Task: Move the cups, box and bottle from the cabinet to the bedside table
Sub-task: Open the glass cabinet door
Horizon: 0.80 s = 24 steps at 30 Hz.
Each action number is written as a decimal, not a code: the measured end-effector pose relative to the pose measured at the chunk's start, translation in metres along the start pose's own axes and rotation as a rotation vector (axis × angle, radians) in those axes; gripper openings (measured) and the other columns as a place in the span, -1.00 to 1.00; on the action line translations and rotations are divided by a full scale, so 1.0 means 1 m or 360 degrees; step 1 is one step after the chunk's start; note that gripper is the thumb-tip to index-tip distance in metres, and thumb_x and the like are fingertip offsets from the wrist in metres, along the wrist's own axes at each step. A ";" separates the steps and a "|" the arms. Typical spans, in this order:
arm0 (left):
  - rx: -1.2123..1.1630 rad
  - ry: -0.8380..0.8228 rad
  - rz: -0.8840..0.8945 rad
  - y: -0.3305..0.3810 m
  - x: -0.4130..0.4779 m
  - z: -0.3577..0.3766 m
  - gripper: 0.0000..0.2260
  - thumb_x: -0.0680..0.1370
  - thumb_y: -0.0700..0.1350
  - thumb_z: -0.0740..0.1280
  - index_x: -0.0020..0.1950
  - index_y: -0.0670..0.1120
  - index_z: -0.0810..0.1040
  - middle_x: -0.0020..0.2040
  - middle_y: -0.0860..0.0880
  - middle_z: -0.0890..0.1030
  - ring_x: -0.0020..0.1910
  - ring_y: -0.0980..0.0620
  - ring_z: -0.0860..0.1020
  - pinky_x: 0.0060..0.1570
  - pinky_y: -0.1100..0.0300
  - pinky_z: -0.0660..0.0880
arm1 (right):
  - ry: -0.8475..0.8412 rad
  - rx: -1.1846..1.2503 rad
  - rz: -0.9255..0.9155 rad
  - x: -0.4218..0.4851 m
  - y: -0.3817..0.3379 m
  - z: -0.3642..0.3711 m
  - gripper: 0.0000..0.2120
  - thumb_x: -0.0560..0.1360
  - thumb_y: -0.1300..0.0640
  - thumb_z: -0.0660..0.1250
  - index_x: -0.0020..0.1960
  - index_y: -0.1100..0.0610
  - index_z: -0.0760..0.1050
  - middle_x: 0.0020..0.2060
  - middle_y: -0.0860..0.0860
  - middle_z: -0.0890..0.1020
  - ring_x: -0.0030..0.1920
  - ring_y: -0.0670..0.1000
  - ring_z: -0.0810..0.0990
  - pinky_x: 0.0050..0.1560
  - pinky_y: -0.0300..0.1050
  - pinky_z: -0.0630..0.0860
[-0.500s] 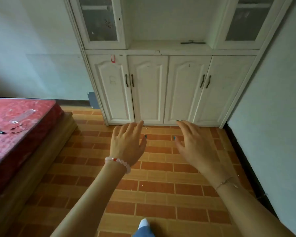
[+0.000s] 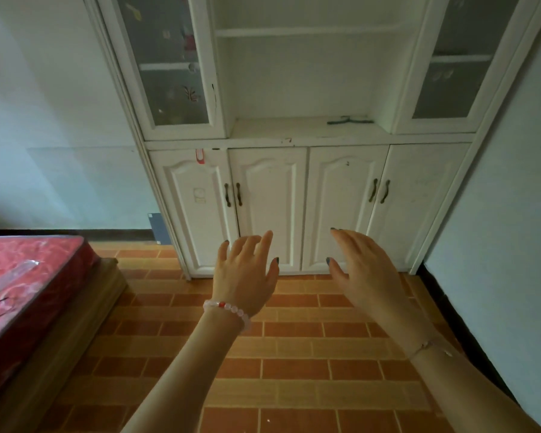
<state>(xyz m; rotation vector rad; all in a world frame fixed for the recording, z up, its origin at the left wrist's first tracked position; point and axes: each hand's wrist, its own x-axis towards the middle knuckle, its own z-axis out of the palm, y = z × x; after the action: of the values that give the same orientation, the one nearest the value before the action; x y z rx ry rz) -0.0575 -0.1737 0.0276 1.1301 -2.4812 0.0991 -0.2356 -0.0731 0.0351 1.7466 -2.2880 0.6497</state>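
1. Head view: the left hand [image 2: 245, 271] and the right hand [image 2: 364, 270] are held out empty, fingers spread, in front of the white cabinet [image 2: 310, 145], touching nothing.
2. No cups, box or bottle can be made out; they are judged to sit behind the four shut lower doors [image 2: 306, 207] or the frosted glass doors [image 2: 166, 64], where only blurred shapes show.
3. The wrong door may be opened, since the contents are hidden.
4. Paired handles [image 2: 233, 194] sit close together, so both may be caught at once.
5. A swinging door may be blocked by the right wall [image 2: 497, 198].
6. A dark hanger [image 2: 350, 121] lies on the open shelf.
7. The red mattress [image 2: 22, 276] on the left narrows the tiled floor [image 2: 294, 354]; the bedside table is not seen.
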 end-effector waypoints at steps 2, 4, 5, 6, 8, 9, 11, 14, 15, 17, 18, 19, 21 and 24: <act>-0.0002 0.0005 0.0045 -0.005 0.023 0.003 -0.53 0.60 0.09 0.09 0.49 -0.02 0.19 0.37 -0.02 0.42 0.38 -0.03 0.34 0.41 -0.07 0.18 | 0.0039 0.0020 0.0044 0.018 0.004 0.003 -0.52 0.53 0.03 0.25 0.39 0.17 0.30 0.30 0.11 0.46 0.30 0.11 0.41 0.28 0.02 0.39; -0.0023 -0.0005 0.0062 -0.009 0.045 0.006 -0.52 0.60 0.10 0.07 0.49 -0.01 0.17 0.38 -0.01 0.41 0.39 -0.02 0.33 0.42 -0.06 0.17 | 0.0048 0.0022 0.0086 0.034 0.010 0.008 -0.52 0.54 0.01 0.23 0.40 0.15 0.27 0.32 0.10 0.43 0.32 0.10 0.39 0.30 0.01 0.37; -0.0048 -0.0004 0.0067 -0.009 0.054 0.008 -0.52 0.60 0.10 0.07 0.49 -0.02 0.18 0.38 -0.01 0.42 0.38 -0.03 0.34 0.41 -0.06 0.18 | 0.0048 0.0011 0.0103 0.041 0.014 0.010 -0.51 0.54 0.00 0.21 0.41 0.14 0.26 0.33 0.09 0.42 0.33 0.09 0.38 0.31 0.01 0.36; -0.0070 0.0019 0.0082 -0.009 0.063 0.009 -0.53 0.60 0.09 0.09 0.48 -0.03 0.20 0.36 -0.03 0.44 0.37 -0.04 0.36 0.40 -0.07 0.20 | 0.0058 0.0005 0.0121 0.047 0.018 0.012 -0.51 0.54 -0.01 0.21 0.42 0.13 0.25 0.34 0.09 0.41 0.33 0.09 0.37 0.31 0.01 0.36; -0.0093 0.0076 0.0115 -0.009 0.079 0.014 -0.54 0.58 0.07 0.12 0.45 -0.06 0.27 0.31 -0.06 0.49 0.31 -0.08 0.42 0.34 -0.08 0.25 | 0.0093 0.0013 0.0143 0.060 0.026 0.015 -0.51 0.54 0.00 0.21 0.42 0.14 0.26 0.34 0.10 0.41 0.33 0.10 0.37 0.31 0.02 0.35; -0.0103 0.0094 0.0126 -0.009 0.088 0.017 -0.55 0.58 0.06 0.14 0.44 -0.07 0.30 0.28 -0.07 0.52 0.28 -0.09 0.45 0.31 -0.09 0.28 | 0.0105 0.0011 0.0143 0.068 0.030 0.016 -0.51 0.54 0.01 0.21 0.42 0.15 0.26 0.34 0.10 0.41 0.33 0.10 0.37 0.31 0.01 0.34; -0.0105 0.0118 0.0140 -0.008 0.105 0.025 -0.56 0.57 0.05 0.17 0.41 -0.09 0.34 0.24 -0.08 0.55 0.24 -0.11 0.49 0.27 -0.11 0.33 | 0.0118 0.0001 0.0146 0.084 0.040 0.018 -0.51 0.55 0.01 0.21 0.42 0.15 0.25 0.34 0.10 0.40 0.34 0.09 0.35 0.32 0.00 0.32; -0.0097 0.0160 0.0186 -0.003 0.132 0.039 -0.58 0.53 0.02 0.23 0.35 -0.12 0.41 0.14 -0.10 0.60 0.14 -0.13 0.55 0.19 -0.15 0.42 | 0.0136 0.0009 0.0167 0.105 0.060 0.022 -0.51 0.54 0.02 0.22 0.42 0.15 0.25 0.34 0.10 0.41 0.34 0.10 0.36 0.32 0.03 0.35; -0.0092 0.0178 0.0205 0.000 0.141 0.045 -0.58 0.52 0.02 0.25 0.33 -0.13 0.43 0.11 -0.10 0.61 0.11 -0.13 0.57 0.16 -0.16 0.44 | 0.0153 0.0019 0.0182 0.112 0.068 0.024 -0.51 0.53 0.02 0.24 0.41 0.15 0.26 0.32 0.11 0.43 0.32 0.10 0.38 0.30 0.04 0.37; -0.0105 0.0188 0.0229 0.007 0.161 0.059 -0.58 0.51 0.02 0.25 0.32 -0.13 0.44 0.09 -0.10 0.62 0.10 -0.12 0.58 0.13 -0.18 0.47 | 0.0190 0.0031 0.0196 0.126 0.086 0.028 -0.51 0.52 0.04 0.27 0.39 0.17 0.29 0.29 0.12 0.46 0.29 0.12 0.42 0.26 0.04 0.41; -0.0111 0.0188 0.0238 0.012 0.172 0.066 -0.58 0.51 0.02 0.24 0.32 -0.13 0.45 0.09 -0.10 0.62 0.09 -0.12 0.58 0.11 -0.18 0.48 | 0.0191 0.0033 0.0203 0.134 0.096 0.032 -0.51 0.52 0.04 0.28 0.39 0.17 0.29 0.29 0.12 0.46 0.29 0.12 0.42 0.26 0.05 0.41; -0.0118 0.0192 0.0247 0.018 0.187 0.075 -0.58 0.50 0.03 0.23 0.31 -0.13 0.46 0.08 -0.10 0.63 0.08 -0.12 0.58 0.10 -0.19 0.49 | 0.0190 0.0032 0.0215 0.144 0.110 0.034 -0.51 0.52 0.03 0.27 0.39 0.17 0.29 0.30 0.12 0.46 0.29 0.12 0.42 0.26 0.07 0.41; -0.0106 0.0192 0.0264 0.026 0.210 0.085 -0.58 0.50 0.04 0.21 0.30 -0.12 0.47 0.06 -0.09 0.63 0.07 -0.12 0.59 0.10 -0.18 0.49 | 0.0206 0.0038 0.0214 0.160 0.128 0.039 -0.50 0.51 0.02 0.29 0.39 0.16 0.30 0.30 0.12 0.46 0.29 0.14 0.42 0.26 0.11 0.41; -0.0077 0.0187 0.0323 0.050 0.268 0.107 -0.56 0.52 0.06 0.18 0.34 -0.10 0.43 0.12 -0.08 0.61 0.13 -0.10 0.56 0.18 -0.16 0.44 | 0.0267 0.0032 0.0226 0.198 0.175 0.046 -0.51 0.49 0.02 0.32 0.36 0.17 0.34 0.26 0.13 0.50 0.25 0.15 0.46 0.23 0.09 0.43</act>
<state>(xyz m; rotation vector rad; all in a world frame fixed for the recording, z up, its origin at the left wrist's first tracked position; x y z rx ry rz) -0.2874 -0.3541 0.0404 0.8262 -2.4721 0.1582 -0.4543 -0.2292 0.0353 1.4858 -2.3104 0.8149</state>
